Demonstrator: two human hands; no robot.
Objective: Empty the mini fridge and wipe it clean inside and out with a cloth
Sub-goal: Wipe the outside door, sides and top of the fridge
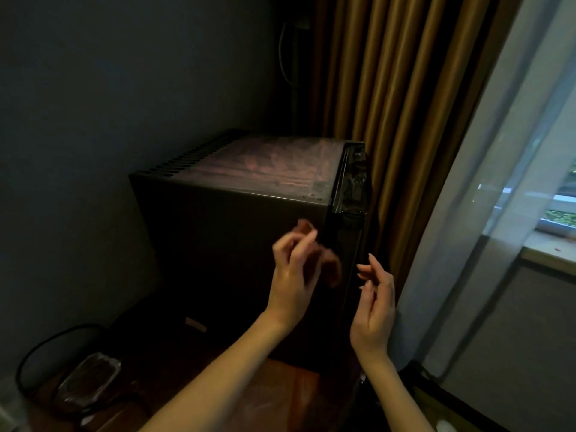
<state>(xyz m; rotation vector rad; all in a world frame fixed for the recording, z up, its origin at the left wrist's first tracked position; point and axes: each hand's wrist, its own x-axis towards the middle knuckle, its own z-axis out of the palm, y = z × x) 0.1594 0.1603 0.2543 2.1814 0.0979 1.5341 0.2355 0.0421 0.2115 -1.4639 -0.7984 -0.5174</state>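
Mini fridge (237, 232): one unit, a dark cabinet standing on the wooden tabletop (296, 397) in the room corner, back to the dark wall. Its door (350, 182) is on the side facing the curtains and sits flush against the cabinet. The interior and the door's front face are hidden. A row of vent slots (187, 160) runs along the rear top edge. No brand is visible. One small pale label (195, 324) sits low on the near side panel, and its writing cannot be read.

Hands: two, both bare and held apart in front of the fridge's near side.
- The left hand (293, 272) is raised close to the side panel with its fingers curled and its thumb near the forefinger. It is motion-blurred, so whether it pinches anything cannot be determined. A reddish shape on the glossy panel beside it looks like its reflection.
- The right hand (375, 307) is near the door edge, fingers relaxed and loosely bent, holding nothing.

Surroundings, outward from the fridge:
- One glass dish (90, 378) lies on the tabletop to the fridge's left and nearer the camera, inside one loop of black cable (43, 347). Its contents are too dim to identify.
- One brown curtain (389, 88) hangs just behind the fridge's door side.
- One sheer white curtain (498, 182) hangs beyond the brown one.
- The window (561, 210) beyond that is cut off by the frame edge.
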